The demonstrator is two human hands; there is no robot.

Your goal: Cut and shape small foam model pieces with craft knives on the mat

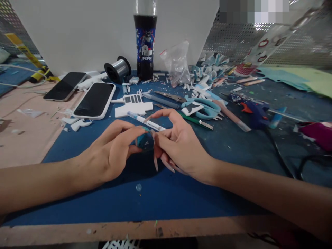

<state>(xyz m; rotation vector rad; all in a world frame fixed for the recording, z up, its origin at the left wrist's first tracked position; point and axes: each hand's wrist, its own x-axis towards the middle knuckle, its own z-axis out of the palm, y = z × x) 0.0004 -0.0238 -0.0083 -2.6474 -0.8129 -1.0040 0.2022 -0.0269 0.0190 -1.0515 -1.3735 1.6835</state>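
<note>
My left hand (115, 148) is closed on a small blue piece (140, 140), mostly covered by the fingers. Its index fingertip meets my right hand (178, 147), whose thumb is bent in toward the same spot. The right index finger arches above it, and the other fingers curl below. Whatever the right fingertips pinch is too small to make out. Just beyond the hands lies a white marker (145, 121) with printing on it. White foam-like pieces (133, 109) lie behind the marker.
Farther back are blue-handled scissors (204, 110), a green cutter (199, 121), two phones (94, 100), a wire spool (118, 70) and a Pepsi bottle (145, 45). A glue gun (256, 112) with a black cord lies right, scraps (207, 71) behind. The wooden table edge (77, 233) runs in front.
</note>
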